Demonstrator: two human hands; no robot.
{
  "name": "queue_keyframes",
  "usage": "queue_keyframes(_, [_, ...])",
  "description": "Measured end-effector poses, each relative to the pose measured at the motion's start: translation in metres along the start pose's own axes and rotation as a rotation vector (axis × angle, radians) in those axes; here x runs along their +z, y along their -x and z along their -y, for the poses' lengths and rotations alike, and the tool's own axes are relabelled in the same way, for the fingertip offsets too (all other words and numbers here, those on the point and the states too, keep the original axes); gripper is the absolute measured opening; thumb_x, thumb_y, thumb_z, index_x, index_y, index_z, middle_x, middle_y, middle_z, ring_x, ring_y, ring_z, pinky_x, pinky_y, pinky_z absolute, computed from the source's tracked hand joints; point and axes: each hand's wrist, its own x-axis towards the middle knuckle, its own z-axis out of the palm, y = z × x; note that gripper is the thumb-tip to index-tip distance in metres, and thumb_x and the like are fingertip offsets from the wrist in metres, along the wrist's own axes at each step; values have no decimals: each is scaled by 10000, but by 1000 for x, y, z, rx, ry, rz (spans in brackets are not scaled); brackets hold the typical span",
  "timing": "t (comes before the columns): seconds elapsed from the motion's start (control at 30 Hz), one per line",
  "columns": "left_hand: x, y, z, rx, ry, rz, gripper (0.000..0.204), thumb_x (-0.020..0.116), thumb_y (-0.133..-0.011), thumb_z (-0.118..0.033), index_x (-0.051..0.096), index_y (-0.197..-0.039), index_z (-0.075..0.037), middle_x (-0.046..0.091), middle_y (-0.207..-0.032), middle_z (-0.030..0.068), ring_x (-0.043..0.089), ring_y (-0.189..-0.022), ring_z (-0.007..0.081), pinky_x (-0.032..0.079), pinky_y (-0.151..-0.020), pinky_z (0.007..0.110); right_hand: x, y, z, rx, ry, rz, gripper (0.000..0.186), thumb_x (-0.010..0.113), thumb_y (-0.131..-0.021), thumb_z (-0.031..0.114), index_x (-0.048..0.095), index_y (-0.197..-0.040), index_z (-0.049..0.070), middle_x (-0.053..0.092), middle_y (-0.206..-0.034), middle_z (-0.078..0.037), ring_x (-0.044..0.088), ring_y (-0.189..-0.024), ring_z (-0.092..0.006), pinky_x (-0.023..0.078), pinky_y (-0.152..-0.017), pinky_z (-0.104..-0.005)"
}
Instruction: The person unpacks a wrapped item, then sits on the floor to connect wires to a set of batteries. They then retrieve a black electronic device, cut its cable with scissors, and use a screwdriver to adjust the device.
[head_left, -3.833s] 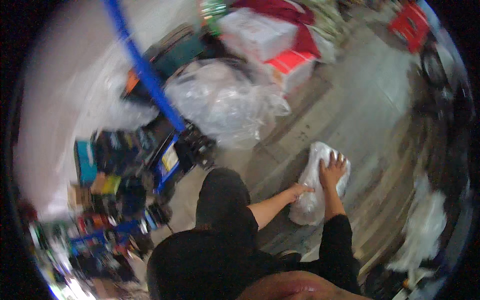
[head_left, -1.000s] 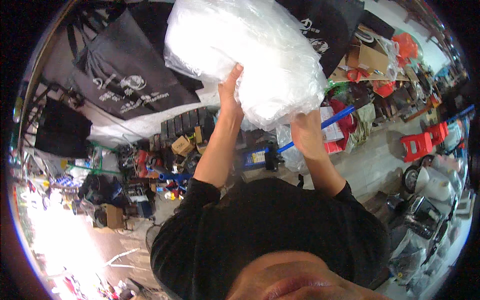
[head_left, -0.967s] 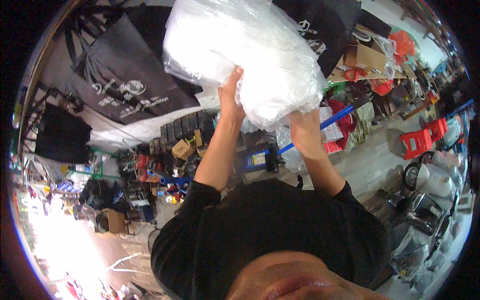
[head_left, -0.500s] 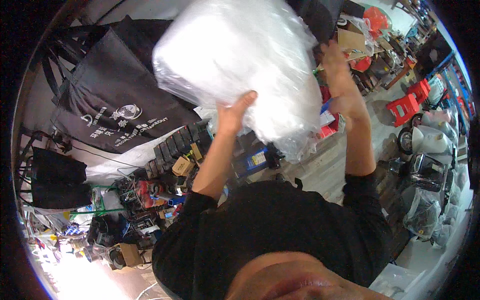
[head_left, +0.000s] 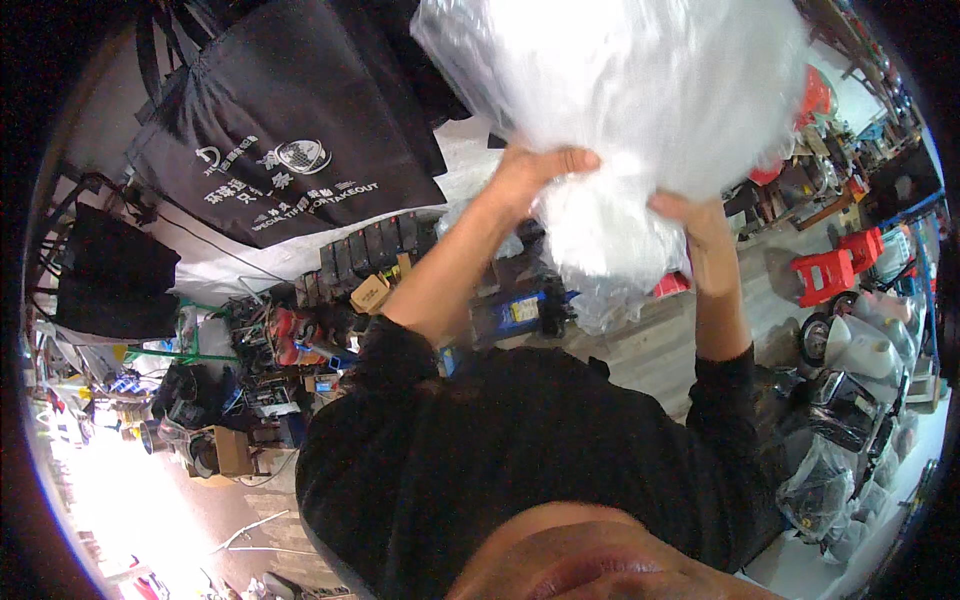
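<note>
A large white bundle in clear plastic wrap (head_left: 640,90) is held up in front of me at the top of the view. My left hand (head_left: 535,175) grips its lower left part, thumb across the near face and the other fingers hidden behind. My right hand (head_left: 695,215) holds the lower right side, its thumb on the plastic and its fingers out of sight behind. Between the hands the wrap is gathered, and a loose crumpled end of it hangs below them. What lies inside the bundle cannot be made out.
A big black tote bag (head_left: 300,130) hangs at the upper left, and a smaller black bag (head_left: 115,280) below it. Boxes and tools crowd the left side. To the right are a red step stool (head_left: 825,270), a white container (head_left: 865,265) and plastic-wrapped items (head_left: 820,485).
The bundle has moved to the right and up. My right hand, raised beside it with fingers apart before, has come onto its lower right side. My left hand still grips it.
</note>
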Motion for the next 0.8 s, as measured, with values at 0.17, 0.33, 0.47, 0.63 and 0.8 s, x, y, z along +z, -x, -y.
queue_keyframes(0.17, [-73, -55, -16, 198, -4, 237, 631, 796, -839, -257, 544, -1337, 38, 642, -1250, 150, 613, -1126, 248, 494, -981, 387, 17, -51, 14, 79, -267, -24, 800, 870, -637, 154, 535, -1321, -89, 641, -1233, -201, 638, -1098, -297, 515, -959, -387])
queue_keyframes(0.33, [-118, -118, 3, 539, -442, -913, 703, 800, -808, -309, 468, -1316, 47, 541, -1312, 236, 521, -1213, 368, 391, -1060, 476, 3, -81, 13, -178, -85, -29, 813, 890, -648, 209, 533, -1307, -106, 638, -1242, -202, 643, -1105, -289, 529, -942, -384])
queue_keyframes(0.47, [-138, -136, 26, 574, -1086, -1233, 743, 789, -761, -178, 406, -1363, 31, 394, -1398, 298, 411, -1312, 440, 361, -1098, 481, -3, -83, 27, -183, -16, 41, 836, 908, -640, 215, 526, -1311, -104, 632, -1258, -203, 630, -1133, -299, 511, -971, -397])
queue_keyframes(0.63, [-156, -157, 45, 619, -1042, -1157, 655, 682, -903, -294, 403, -1455, -77, 425, -1482, 187, 429, -1365, 332, 359, -1132, 436, -24, -92, 9, -289, 250, 164, 870, 919, -637, 243, 507, -1318, -109, 623, -1275, -207, 599, -1184, -300, 476, -1011, -406])
queue_keyframes(0.8, [-209, -145, 57, 532, -1048, -1155, 399, 574, -978, -312, 636, -1285, -65, 636, -1328, 146, 589, -1244, 277, 452, -1030, 388, -19, -111, 16, -541, 906, 218, 784, 884, -586, 302, 592, -1261, 32, 686, -1136, -203, 678, -1047, -360, 520, -921, -405])
